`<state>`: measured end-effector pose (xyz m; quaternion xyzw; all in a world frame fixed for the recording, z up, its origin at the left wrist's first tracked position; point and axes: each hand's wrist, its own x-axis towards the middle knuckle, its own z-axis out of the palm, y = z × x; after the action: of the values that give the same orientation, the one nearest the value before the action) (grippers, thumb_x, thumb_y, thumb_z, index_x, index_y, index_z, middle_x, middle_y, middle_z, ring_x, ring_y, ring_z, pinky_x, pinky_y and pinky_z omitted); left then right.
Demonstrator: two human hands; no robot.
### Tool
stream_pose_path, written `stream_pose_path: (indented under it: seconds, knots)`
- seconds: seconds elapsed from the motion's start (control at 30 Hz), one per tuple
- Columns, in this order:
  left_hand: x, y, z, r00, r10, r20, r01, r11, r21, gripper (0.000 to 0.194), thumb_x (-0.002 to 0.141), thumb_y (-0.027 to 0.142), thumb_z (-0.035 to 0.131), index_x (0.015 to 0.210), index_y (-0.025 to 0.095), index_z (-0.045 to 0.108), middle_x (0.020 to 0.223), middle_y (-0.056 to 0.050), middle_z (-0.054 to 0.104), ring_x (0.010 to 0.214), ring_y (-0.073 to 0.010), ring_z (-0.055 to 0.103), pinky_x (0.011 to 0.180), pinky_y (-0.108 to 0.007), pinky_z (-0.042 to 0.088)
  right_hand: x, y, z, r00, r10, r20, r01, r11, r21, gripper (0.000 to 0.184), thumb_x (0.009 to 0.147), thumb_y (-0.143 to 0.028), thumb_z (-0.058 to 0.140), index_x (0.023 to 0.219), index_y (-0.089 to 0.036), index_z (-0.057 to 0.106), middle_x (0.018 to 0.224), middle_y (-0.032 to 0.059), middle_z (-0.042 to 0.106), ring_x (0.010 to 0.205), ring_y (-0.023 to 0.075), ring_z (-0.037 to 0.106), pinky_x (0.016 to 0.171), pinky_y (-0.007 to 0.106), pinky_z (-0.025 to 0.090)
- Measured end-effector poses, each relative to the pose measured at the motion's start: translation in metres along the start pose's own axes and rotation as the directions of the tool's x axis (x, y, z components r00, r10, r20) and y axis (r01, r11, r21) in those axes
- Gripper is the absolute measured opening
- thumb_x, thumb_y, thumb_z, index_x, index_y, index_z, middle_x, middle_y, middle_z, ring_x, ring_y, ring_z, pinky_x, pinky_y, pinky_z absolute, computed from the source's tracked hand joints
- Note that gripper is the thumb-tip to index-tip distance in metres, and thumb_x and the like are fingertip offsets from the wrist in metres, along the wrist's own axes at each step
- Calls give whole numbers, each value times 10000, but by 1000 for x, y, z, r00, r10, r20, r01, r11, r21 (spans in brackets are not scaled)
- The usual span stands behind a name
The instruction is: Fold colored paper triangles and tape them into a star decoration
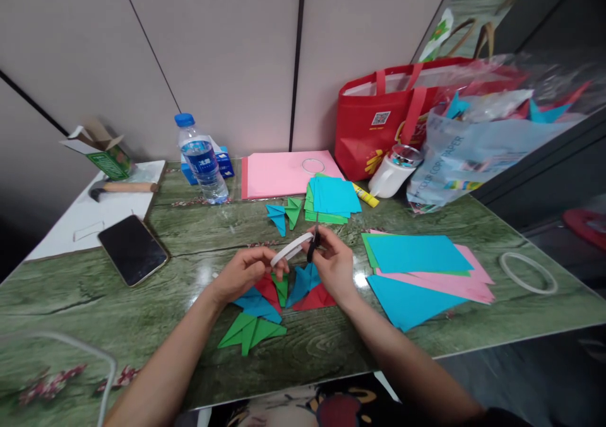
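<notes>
In front of me, my left hand [250, 269] pinches a thin white roll of tape [290, 250] by its near edge. My right hand [332, 259] grips small black-handled scissors [313, 244] against the roll's far end, with the blade pointing up and partly hidden by fingers. Beneath both hands lie folded paper pieces: a blue one [305, 282], a red one [318, 297] and a green one [252, 331] nearest me. Farther back sit a small folded blue piece [276, 218] and a folded green piece [293, 211].
To the right are blue sheets [416, 254], pink sheets [473, 264] and a white ring [529, 273]. Behind stand a water bottle [203, 165], pink paper [279, 173], blue squares [335, 195], a mug [391, 173] and a red bag [364, 120]. A phone [133, 250] and hammer [125, 187] lie left.
</notes>
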<state>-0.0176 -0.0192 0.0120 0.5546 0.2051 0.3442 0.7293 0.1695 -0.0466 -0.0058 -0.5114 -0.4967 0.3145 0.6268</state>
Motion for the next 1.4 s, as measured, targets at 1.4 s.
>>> stream_pose_path:
  seconds: [1.4]
  knots:
    - [0, 14, 25, 993, 74, -91, -18, 864, 502, 255, 738, 179, 475, 880, 141, 684, 764, -47, 694, 670, -160, 623, 666, -266, 497, -1, -6, -14, 801, -579, 154, 580, 685, -441, 426, 849, -23, 396, 1121, -252, 631, 931, 79, 595, 911, 180, 594, 745, 314, 505]
